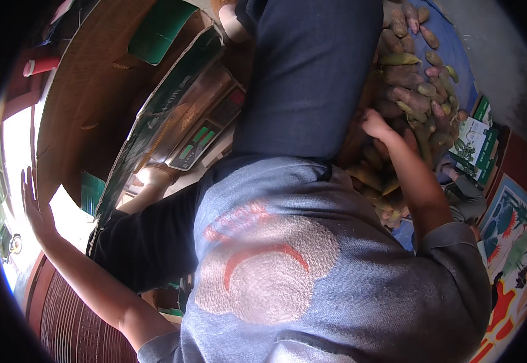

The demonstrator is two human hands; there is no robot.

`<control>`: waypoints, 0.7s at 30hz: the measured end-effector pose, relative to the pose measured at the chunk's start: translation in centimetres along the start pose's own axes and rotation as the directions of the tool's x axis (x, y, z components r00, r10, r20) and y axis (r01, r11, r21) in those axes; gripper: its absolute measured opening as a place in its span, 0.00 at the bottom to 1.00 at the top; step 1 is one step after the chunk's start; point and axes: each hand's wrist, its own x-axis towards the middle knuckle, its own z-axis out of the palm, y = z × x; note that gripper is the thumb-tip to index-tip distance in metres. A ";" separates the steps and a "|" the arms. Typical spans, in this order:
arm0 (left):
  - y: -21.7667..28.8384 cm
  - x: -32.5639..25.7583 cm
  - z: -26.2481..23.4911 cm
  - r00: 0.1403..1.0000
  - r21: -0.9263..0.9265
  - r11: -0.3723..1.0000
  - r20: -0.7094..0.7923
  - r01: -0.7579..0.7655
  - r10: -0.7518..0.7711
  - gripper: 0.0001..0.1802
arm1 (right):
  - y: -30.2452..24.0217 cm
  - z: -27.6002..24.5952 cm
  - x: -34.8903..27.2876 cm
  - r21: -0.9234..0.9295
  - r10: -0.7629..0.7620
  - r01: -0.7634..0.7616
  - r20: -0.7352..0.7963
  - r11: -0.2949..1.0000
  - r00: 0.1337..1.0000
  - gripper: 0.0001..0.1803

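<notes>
Right hand (373, 124), upper right of the frame: fingers curled down at the edge of a heap of vegetables (405, 97), close beside the dark trouser leg (315, 72). Fingertips hidden; cannot tell whether this grip is closed on anything. The heap runs down the right side of the frame: long, rounded pieces, some dull pink and brown, some green. It lies on a blue sheet (463, 66), which shows along the upper right.

Left hand (38, 212), far left: grip open, fingers straight and spread, nothing seen in it. Large cardboard box (88, 85) just beside it, filling the upper left, with green patches. Contact between the two unclear.

Left of centre, between box edge and trouser leg: a scale (206, 130) with green windows. Centre and below: grey-blue shirt (360, 260), pale patch and red arc on the front. Right edge: printed green-and-white box (474, 142); below it, a colourful picture panel (514, 242).
</notes>
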 end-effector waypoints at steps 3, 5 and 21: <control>-2.8 1.8 -9.4 0.985 0.346 0.924 0.120 -0.162 0.127 0.30 | 2.5 3.9 -0.3 -0.061 -0.029 0.036 0.108 0.998 0.994 0.24; -4.0 1.6 -8.2 0.999 0.139 0.989 0.024 -0.049 0.046 0.29 | 4.7 4.2 -0.7 -0.072 0.018 -0.008 0.142 0.997 0.990 0.26; -6.4 -3.0 -4.6 0.920 -0.389 0.904 -0.261 0.178 -0.293 0.25 | 18.8 3.0 4.6 -0.266 0.439 -0.470 -0.171 0.841 0.882 0.55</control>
